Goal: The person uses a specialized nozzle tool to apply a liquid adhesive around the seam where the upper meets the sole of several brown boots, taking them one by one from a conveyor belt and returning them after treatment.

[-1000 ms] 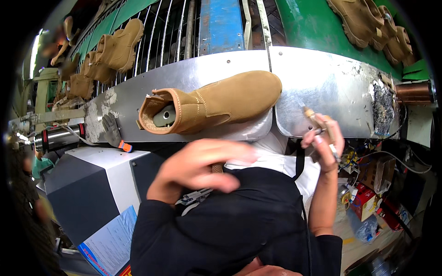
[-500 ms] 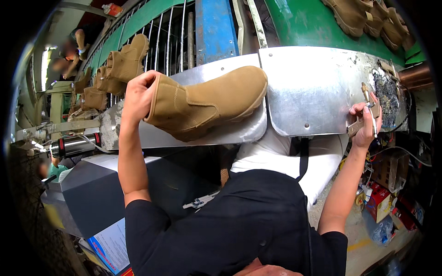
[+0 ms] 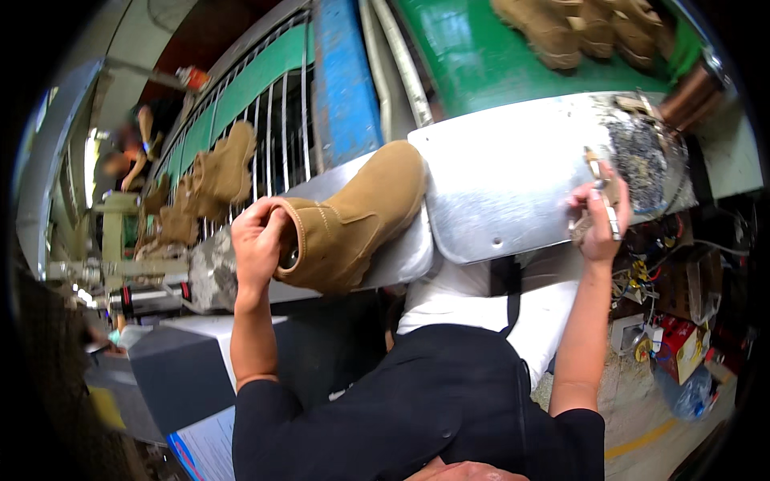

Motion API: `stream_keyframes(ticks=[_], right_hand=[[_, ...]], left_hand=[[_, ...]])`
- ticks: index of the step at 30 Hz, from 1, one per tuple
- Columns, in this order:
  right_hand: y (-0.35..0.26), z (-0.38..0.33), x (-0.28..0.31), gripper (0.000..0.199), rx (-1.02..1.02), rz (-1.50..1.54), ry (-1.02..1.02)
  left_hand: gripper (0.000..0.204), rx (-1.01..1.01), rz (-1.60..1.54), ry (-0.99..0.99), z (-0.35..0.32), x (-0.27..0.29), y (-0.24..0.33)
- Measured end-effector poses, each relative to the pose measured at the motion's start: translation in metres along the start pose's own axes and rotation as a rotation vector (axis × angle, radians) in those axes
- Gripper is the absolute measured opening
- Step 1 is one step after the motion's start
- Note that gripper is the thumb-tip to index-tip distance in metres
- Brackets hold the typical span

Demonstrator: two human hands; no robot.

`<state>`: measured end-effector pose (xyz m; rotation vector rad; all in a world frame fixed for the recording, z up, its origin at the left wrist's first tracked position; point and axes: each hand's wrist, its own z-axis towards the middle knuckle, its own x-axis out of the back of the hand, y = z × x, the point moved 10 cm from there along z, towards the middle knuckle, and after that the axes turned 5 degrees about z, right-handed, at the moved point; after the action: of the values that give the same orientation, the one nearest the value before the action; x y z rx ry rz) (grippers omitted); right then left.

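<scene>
A second earlier the left hand (image 3: 257,240) was off the boot (image 3: 361,208), near the person's body; at this inspection its fingers were clenched on the cuff at the boot's left end, as they had been half a second earlier. The boot's opening, hidden half a second earlier, had come into view, facing left and near. The right hand (image 3: 600,224) had shifted right over the last second; its fingers were wrapped about a metal tool (image 3: 593,163) with a brass tip, which pointed far. In the inspector's judgement, the boot was thereby under the left hand's control, while the tool stood well apart from it. The boot lay along the left plate (image 3: 405,256), toe far and right, close to the seam; whether its sole was lifted could not be told. The right plate (image 3: 505,184) was bright metal, with a dark rough patch (image 3: 638,164) at its right end, just beyond the right hand. Far right, more boots (image 3: 549,32) stood on a green surface (image 3: 457,56). Far left, a bar rack (image 3: 275,136) ran beside a worn blue beam (image 3: 345,80), with further tan boots at its left. Beyond these, other people's arms (image 3: 144,128) showed, blurred. A grey cabinet (image 3: 176,369) stood near left; loose wiring (image 3: 638,272) and a red box (image 3: 678,345) were noted near right.
</scene>
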<state>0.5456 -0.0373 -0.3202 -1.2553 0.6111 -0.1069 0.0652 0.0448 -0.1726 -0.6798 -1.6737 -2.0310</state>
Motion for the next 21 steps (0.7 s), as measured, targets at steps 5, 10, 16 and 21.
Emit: stream_keyframes(ticks=[5,10,16,21], right_hand=[[-0.004,0.005,-0.002,0.042,0.042,-0.028,0.000],[0.002,0.009,-0.005,0.039,0.062,0.046,-0.011],[0.000,0.010,-0.002,0.045,0.067,0.036,-0.015],[0.000,0.007,0.003,0.041,0.044,-0.019,0.015]], left_hand=[[0.012,-0.116,-0.056,0.065,0.079,-0.042,0.032],[0.021,-0.071,-0.365,0.163,0.228,-0.138,0.072],[0.033,-0.099,-0.130,-0.392,0.253,-0.303,0.134],[0.047,-0.471,-0.675,-0.822,0.059,-0.248,0.248]])
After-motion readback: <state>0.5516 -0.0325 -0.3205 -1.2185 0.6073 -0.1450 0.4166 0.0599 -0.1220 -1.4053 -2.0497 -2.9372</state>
